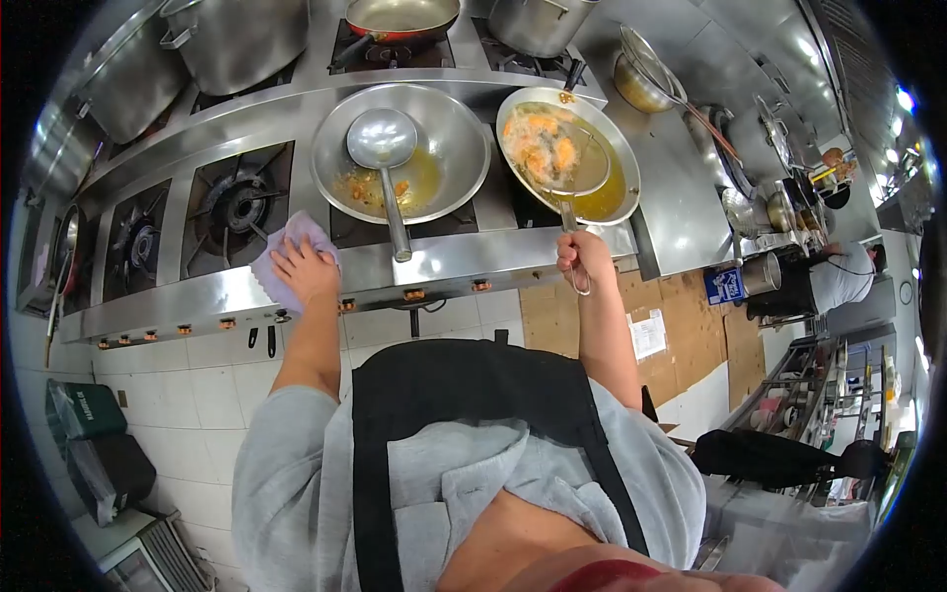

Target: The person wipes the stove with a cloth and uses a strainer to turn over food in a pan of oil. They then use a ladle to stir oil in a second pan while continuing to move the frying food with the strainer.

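My right hand [586, 259] is closed around the handle of a wire strainer [596, 163], whose round head sits in the oil of a pan [633, 187]. Orange pieces of food [541, 148] bubble and foam in that pan, beside and partly under the strainer. My left hand [306, 271] lies with fingers spread on a purple cloth [281, 286] at the stove's front edge. Between my hands, farther back, a wide metal wok [464, 148] holds a ladle [383, 138], some yellowish oil and browned bits. The ladle's handle rests over the wok's near rim.
Bare burners [237, 202] lie to the left. Large metal pots [237, 44] and a red-sided frying pan [402, 18] stand behind. At right are a steel counter [681, 227], a metal bowl with a strainer [641, 79], and another person [838, 281] farther off. Cardboard [681, 326] covers part of the floor.
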